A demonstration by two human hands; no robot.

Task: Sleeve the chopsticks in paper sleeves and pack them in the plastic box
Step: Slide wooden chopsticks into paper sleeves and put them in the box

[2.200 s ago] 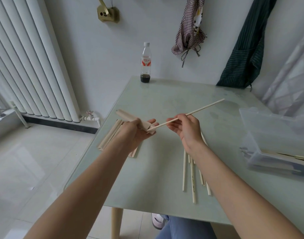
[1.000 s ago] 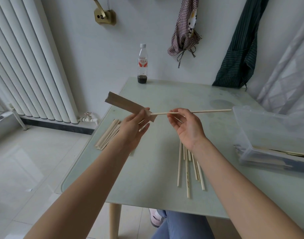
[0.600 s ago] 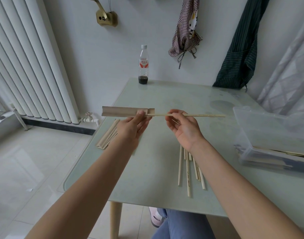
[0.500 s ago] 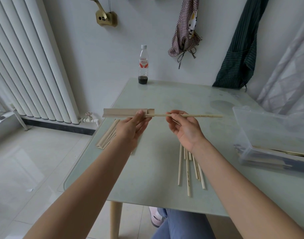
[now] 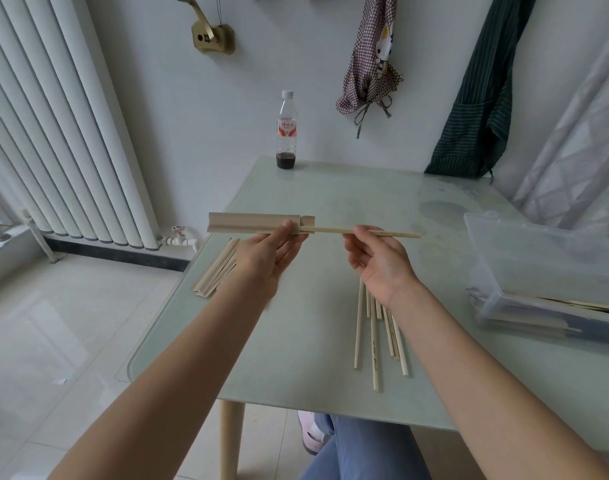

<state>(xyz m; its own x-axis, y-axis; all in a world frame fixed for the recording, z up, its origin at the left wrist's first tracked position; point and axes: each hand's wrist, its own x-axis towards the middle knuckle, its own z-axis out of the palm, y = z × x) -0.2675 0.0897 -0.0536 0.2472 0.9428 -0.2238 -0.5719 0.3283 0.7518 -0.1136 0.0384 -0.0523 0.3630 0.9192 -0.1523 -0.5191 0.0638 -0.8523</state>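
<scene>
A white wall (image 5: 199, 109) closes the far side, with a tall white radiator (image 5: 54, 109) on the left and a pale curtain (image 5: 573, 143) on the right. A dark green striped apron (image 5: 476, 109) and a checked cloth (image 5: 369, 57) with a cat print hang on the wall, beside a brass fitting (image 5: 211, 36). The glass-topped bench (image 5: 296, 334) fills the middle of the view over a tiled floor (image 5: 54, 334).

On the right part of the bench sits the clear plastic box (image 5: 524, 258), with sleeved pairs lying in it; its clear lid stands raised behind it. A bottle (image 5: 286, 133) with a little dark liquid stands at the far edge, well apart from the hands; its red and white label carries writing too small to read. A stack of paper sleeves (image 5: 216, 271) lies near the left edge, partly hidden behind the left wrist. Loose chopsticks (image 5: 375, 334) lie in a bundle under the right forearm; one bears small dark print that cannot be read.

Above the bench, the left hand (image 5: 266, 254) pinches one paper sleeve (image 5: 254, 223), held level, near its open end. The right hand (image 5: 375, 261) pinches a chopstick (image 5: 362, 232) between thumb and fingertips, its left end inside the sleeve's mouth and the rest sticking out to the right. The two hands are near each other, not touching.
</scene>
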